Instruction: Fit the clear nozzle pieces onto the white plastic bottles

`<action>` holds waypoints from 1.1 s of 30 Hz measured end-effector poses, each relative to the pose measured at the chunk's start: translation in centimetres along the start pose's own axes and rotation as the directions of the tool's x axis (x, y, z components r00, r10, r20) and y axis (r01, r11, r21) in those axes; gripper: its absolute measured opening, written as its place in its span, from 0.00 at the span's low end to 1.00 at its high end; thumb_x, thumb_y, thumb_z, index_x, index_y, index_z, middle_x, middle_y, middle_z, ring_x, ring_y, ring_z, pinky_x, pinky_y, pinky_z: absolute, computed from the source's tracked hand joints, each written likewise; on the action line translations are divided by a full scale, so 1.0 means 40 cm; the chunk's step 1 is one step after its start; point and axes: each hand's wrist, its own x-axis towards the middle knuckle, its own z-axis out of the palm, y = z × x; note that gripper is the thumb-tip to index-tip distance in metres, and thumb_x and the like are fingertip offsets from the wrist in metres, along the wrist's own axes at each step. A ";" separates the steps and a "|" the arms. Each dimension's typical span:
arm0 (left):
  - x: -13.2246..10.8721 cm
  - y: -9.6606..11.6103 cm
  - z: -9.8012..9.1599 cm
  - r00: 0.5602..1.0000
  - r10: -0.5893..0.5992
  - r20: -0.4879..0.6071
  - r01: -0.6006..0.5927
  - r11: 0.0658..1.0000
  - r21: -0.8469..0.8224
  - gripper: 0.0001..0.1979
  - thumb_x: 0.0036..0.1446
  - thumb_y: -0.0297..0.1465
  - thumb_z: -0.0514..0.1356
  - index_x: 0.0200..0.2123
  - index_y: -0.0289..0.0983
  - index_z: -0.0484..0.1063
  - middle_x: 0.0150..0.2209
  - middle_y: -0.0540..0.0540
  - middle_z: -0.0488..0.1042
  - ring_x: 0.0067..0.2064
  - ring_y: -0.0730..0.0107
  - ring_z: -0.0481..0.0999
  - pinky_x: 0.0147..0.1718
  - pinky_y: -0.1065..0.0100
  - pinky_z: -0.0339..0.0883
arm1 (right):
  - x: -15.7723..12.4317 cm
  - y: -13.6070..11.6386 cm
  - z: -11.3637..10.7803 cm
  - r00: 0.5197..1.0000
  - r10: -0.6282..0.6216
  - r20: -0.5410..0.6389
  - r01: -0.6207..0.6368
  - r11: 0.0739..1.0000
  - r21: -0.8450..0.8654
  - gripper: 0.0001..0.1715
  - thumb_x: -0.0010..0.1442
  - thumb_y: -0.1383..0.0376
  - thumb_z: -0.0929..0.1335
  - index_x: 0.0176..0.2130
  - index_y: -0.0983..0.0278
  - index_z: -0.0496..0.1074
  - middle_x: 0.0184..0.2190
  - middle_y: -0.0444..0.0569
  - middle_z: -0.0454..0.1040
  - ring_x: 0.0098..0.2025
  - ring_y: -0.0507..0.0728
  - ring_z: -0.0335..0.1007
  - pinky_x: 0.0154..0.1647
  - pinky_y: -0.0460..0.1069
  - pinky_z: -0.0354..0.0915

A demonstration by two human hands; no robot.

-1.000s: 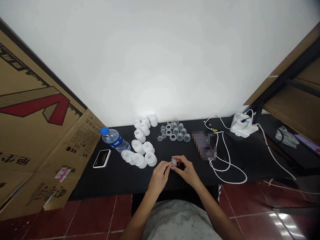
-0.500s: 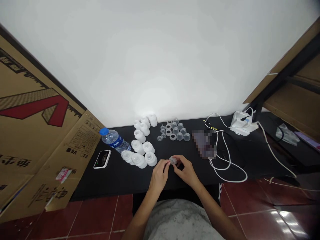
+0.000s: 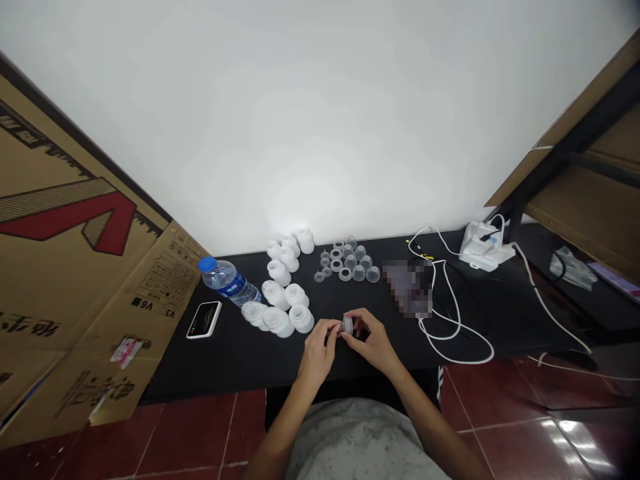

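Roughly sideways: axis of translucent piece (image 3: 347, 325)

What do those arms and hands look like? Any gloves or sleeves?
They are a person's: the left hand and right hand are ungloved. Both forearms are bare where visible, with no sleeves showing. The person wears a mottled grey garment.

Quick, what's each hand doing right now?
Left hand: closed, pinching one side of a small translucent piece.
Right hand: closed, holding the same piece.
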 end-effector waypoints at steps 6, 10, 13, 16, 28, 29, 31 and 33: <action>0.000 -0.002 0.001 0.999 0.038 -0.008 -0.038 0.999 0.008 0.11 0.77 0.32 0.54 0.48 0.41 0.77 0.42 0.43 0.81 0.44 0.63 0.84 0.46 0.62 0.79 | -0.003 0.012 0.008 0.996 0.049 -0.069 -0.048 0.998 0.027 0.20 0.62 0.54 0.79 0.51 0.57 0.78 0.41 0.47 0.78 0.35 0.56 0.72 0.35 0.51 0.73; -0.003 -0.005 0.001 0.996 0.090 -0.023 -0.089 0.995 0.034 0.10 0.76 0.30 0.55 0.50 0.41 0.77 0.43 0.44 0.82 0.44 0.64 0.85 0.46 0.63 0.79 | -0.004 0.015 0.014 0.992 0.073 -0.105 -0.069 0.997 0.037 0.21 0.62 0.54 0.79 0.51 0.57 0.78 0.38 0.46 0.77 0.34 0.56 0.71 0.35 0.50 0.71; -0.005 -0.004 0.002 0.995 0.095 -0.036 -0.094 0.995 0.042 0.09 0.76 0.29 0.56 0.49 0.41 0.77 0.42 0.44 0.82 0.44 0.64 0.85 0.45 0.64 0.80 | -0.004 0.013 0.015 0.989 0.083 -0.121 -0.079 0.996 0.038 0.21 0.61 0.55 0.79 0.51 0.57 0.79 0.35 0.44 0.75 0.33 0.56 0.70 0.35 0.50 0.70; -0.008 -0.003 0.001 0.995 0.085 -0.055 -0.084 0.996 0.029 0.08 0.75 0.29 0.57 0.49 0.41 0.77 0.42 0.45 0.82 0.43 0.64 0.86 0.43 0.65 0.80 | -0.004 0.008 0.009 0.991 0.096 -0.095 -0.091 0.994 0.055 0.21 0.60 0.56 0.80 0.51 0.56 0.79 0.35 0.43 0.75 0.33 0.56 0.69 0.35 0.50 0.68; -0.017 0.006 -0.001 0.998 0.023 -0.065 -0.026 0.998 -0.056 0.09 0.75 0.30 0.57 0.46 0.41 0.78 0.41 0.46 0.82 0.38 0.68 0.85 0.40 0.69 0.80 | 0.001 -0.010 -0.017 0.995 0.087 0.056 -0.091 0.994 0.066 0.20 0.61 0.60 0.77 0.52 0.57 0.78 0.41 0.45 0.79 0.37 0.56 0.69 0.40 0.50 0.68; -0.017 0.007 -0.002 0.998 0.019 -0.061 -0.022 0.998 -0.059 0.09 0.75 0.30 0.57 0.46 0.41 0.78 0.41 0.46 0.82 0.38 0.68 0.85 0.40 0.69 0.80 | 0.002 -0.011 -0.017 0.995 0.084 0.057 -0.087 0.994 0.062 0.20 0.60 0.60 0.77 0.52 0.58 0.78 0.40 0.45 0.79 0.37 0.56 0.69 0.40 0.50 0.68; -0.017 0.008 -0.002 0.998 0.016 -0.057 -0.019 0.998 -0.062 0.08 0.75 0.30 0.57 0.46 0.41 0.78 0.41 0.46 0.82 0.38 0.69 0.85 0.41 0.69 0.80 | 0.003 -0.015 -0.018 0.995 0.075 0.060 -0.079 0.995 0.059 0.20 0.59 0.61 0.77 0.52 0.58 0.78 0.39 0.45 0.78 0.37 0.56 0.69 0.40 0.51 0.67; -0.018 0.008 -0.002 0.998 0.013 -0.056 -0.016 0.998 -0.063 0.08 0.75 0.30 0.57 0.46 0.41 0.78 0.41 0.46 0.82 0.39 0.68 0.85 0.41 0.69 0.80 | 0.004 -0.018 -0.018 0.996 0.070 0.062 -0.074 0.996 0.057 0.20 0.59 0.62 0.76 0.51 0.58 0.78 0.38 0.45 0.77 0.37 0.57 0.69 0.40 0.51 0.68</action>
